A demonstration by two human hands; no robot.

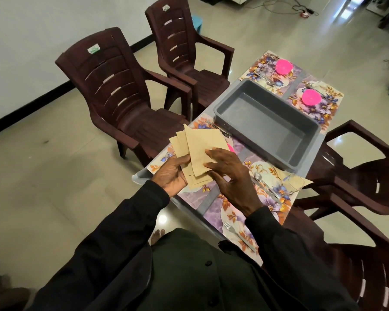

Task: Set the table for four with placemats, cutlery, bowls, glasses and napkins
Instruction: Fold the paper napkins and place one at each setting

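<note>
A bench carries a grey tub and floral placemats. Above the near-left placemat, my left grip curls round a fan of tan napkins, their corners pointing away from me. My right grip, touching the top sheet, seems to pinch its near edge.

1. Left hand: palm up, fingers curled under the napkins, thumb across their lower edge.
2. Right hand: palm down, just right of that grip, thumb and fingertips pinching the napkins from above.
3. Both arms: bent, converging on the grip.
</note>
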